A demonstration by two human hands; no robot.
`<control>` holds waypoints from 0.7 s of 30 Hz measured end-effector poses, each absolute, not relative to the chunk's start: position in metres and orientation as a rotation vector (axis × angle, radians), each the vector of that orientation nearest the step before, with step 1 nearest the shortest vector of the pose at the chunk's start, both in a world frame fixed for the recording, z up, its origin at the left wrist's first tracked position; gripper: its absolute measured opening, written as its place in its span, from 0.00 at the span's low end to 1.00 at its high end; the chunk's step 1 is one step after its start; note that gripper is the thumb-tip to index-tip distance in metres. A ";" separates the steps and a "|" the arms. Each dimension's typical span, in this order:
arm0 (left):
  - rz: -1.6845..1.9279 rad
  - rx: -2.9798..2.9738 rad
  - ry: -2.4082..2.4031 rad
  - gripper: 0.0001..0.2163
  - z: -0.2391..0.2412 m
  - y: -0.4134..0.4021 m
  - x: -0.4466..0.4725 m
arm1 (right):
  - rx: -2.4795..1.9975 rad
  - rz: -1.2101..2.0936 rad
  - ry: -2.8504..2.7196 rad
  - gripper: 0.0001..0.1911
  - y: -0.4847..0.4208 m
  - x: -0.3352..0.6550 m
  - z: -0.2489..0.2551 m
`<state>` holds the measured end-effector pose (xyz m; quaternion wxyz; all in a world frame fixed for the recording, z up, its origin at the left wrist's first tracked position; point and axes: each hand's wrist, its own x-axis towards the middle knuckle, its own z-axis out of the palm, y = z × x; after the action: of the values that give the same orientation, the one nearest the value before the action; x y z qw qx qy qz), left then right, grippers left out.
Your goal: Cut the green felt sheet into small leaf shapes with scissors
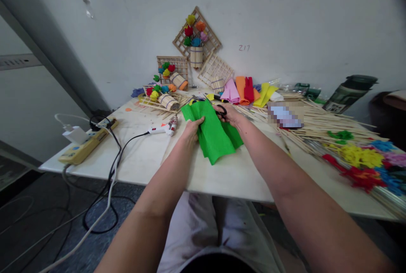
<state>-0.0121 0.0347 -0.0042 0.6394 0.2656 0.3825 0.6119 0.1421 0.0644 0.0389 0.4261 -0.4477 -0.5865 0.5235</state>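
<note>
A sheet of bright green crepe paper point(213, 131) hangs folded between my two hands, above the front part of the white table. My left hand point(193, 128) grips its left side, the thumb lying over the paper. Scissors point(222, 112) with black handles are in my right hand point(229, 114), fingers closed through the loops. The blades run behind or along the paper's upper right edge; whether they are cutting into it cannot be told. Left of my left hand lies a white glue gun point(168, 128) with its black cord.
Lattice stick frames with paper flowers point(196, 36) lean on the wall. Folded coloured paper point(245, 90) lies behind my hands. At right are wooden sticks point(320, 123), a phone point(285, 116), a dark bottle point(350, 93) and paper flowers point(361, 159). A power strip point(85, 144) trails cables at left.
</note>
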 end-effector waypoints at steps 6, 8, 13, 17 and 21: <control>1.425 0.632 0.855 0.15 -0.005 0.034 -0.012 | -1.115 1.304 -1.485 0.16 0.069 0.148 0.037; 1.431 0.632 0.855 0.15 -0.006 0.034 -0.012 | -1.117 1.298 -1.487 0.16 0.071 0.150 0.035; 1.433 0.621 0.860 0.13 -0.005 0.034 -0.012 | -1.120 1.305 -1.429 0.14 0.070 0.151 0.036; 1.433 0.604 0.880 0.13 -0.002 0.032 -0.011 | -1.144 1.310 -1.375 0.14 0.066 0.151 0.040; 1.434 0.592 0.894 0.13 -0.001 0.031 -0.011 | -1.171 1.312 -1.382 0.13 0.066 0.152 0.042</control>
<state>-0.0107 0.0311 -0.0010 0.6253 0.2581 0.3894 0.6251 0.1522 0.0659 0.0417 0.4373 -0.4709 -0.5558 0.5274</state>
